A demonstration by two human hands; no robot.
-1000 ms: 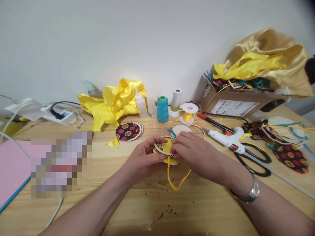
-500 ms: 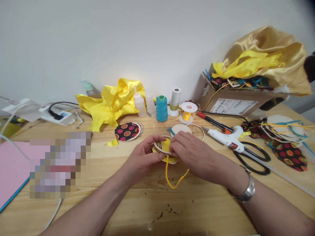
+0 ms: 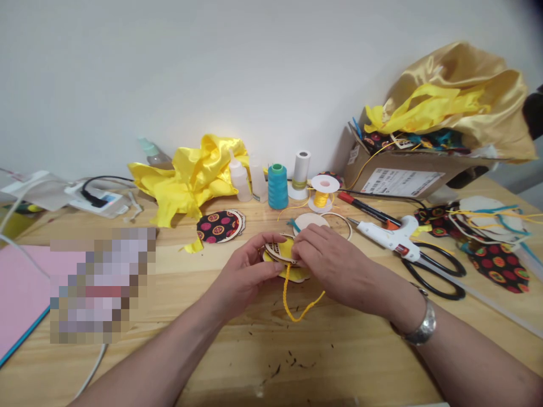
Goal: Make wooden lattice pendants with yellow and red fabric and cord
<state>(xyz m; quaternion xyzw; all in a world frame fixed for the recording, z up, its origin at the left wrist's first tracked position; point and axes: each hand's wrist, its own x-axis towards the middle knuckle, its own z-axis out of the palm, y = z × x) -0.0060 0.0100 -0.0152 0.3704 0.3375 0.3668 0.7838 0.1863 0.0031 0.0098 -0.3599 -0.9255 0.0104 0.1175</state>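
Note:
My left hand [image 3: 250,265] grips the left edge of a round wooden ornament [image 3: 278,252] with a cut-out lattice and yellow fabric inside. Fingers lie along its far rim and the thumb along its near side. My right hand [image 3: 324,260] is closed at the ornament's right side; its fingertips are bunched there, and what they pinch is partly hidden. From the ornament's near edge a yellow braided cord [image 3: 292,314] loops down over the table and runs back under the right hand. A yellow scalloped piece [image 3: 297,276] shows beneath the ornament.
Behind the hands lie a patterned fabric disc [image 3: 216,227], a pale disc and a thin ring [image 3: 345,229]. Thread spools [image 3: 278,186] and bottles stand at the wall. A white glue gun [image 3: 392,240], black-handled scissors [image 3: 439,291] and a cardboard box [image 3: 403,175] are to the right.
Both hands keep nearly the same hold on the ornament. The view has shifted very slightly, and the cord's loop sits a touch higher.

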